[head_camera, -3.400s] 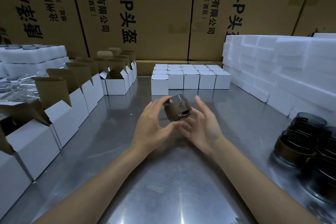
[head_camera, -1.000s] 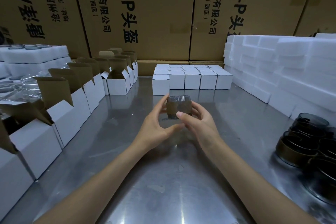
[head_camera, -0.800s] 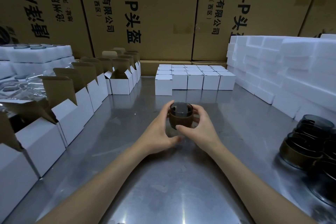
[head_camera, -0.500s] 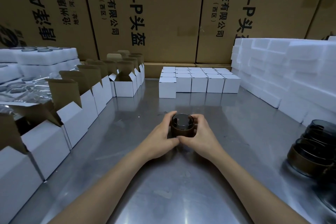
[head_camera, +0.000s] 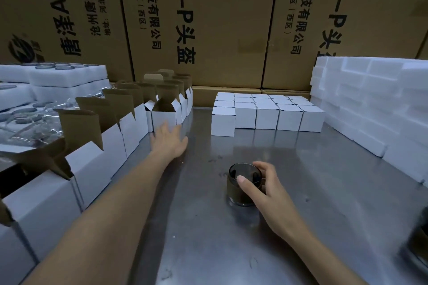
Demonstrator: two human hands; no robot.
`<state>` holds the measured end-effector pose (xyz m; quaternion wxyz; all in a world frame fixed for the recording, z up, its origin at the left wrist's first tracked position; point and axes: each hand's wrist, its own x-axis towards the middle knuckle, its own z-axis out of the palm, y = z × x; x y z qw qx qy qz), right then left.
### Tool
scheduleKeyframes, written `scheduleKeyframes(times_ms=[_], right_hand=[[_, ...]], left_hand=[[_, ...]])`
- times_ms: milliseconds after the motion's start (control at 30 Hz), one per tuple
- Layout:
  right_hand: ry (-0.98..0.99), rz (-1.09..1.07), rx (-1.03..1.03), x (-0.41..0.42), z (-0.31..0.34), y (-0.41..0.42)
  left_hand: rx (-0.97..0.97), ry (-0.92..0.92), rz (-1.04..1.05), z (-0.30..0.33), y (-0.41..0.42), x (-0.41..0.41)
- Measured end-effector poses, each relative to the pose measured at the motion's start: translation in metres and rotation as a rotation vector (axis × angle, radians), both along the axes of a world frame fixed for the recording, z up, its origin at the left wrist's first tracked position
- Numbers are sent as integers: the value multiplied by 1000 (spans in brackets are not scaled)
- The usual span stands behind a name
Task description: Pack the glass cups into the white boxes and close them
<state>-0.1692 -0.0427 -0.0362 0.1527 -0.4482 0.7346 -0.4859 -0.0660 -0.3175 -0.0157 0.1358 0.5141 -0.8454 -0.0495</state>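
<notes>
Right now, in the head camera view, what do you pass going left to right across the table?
Row of open white boxes → left hand reaching toward them → glass cup standing on the steel table → right hand gripping it → white foam blocks.

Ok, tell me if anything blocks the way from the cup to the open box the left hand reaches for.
Nothing visible does: only bare steel table lies between the glass cup and the open box.
</notes>
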Motion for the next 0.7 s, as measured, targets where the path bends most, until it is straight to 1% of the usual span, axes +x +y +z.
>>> scheduleKeyframes(times_ms=[100,167,300,367,467,500,600,700], right_hand=[[-9,-2,-3,-1,-1,-1],[-18,-6,-7,-1,-2,-2],[-17,-7,-10,0,-3,-2],[-17,-7,-10,1,-2,-2],[-13,-9,-1,1,-1,-2],[-12,-6,2,1,-1,-2],[-11,-2,8,1,-1,-2],[-8,1,8,0,-1,-2]], left_hand=[[-26,-75,58,12,-24,-7],[-44,-95,58,20,-32,-13],[4,-141,38,26,-41,-24],[-17,-147,35,27,-44,-25],[-121,-98,-6,28,-42,-24],[-129,-66,-32,28,-39,-24],[-82,16,-92,28,-23,-24],[-85,72,-157,28,6,-21]])
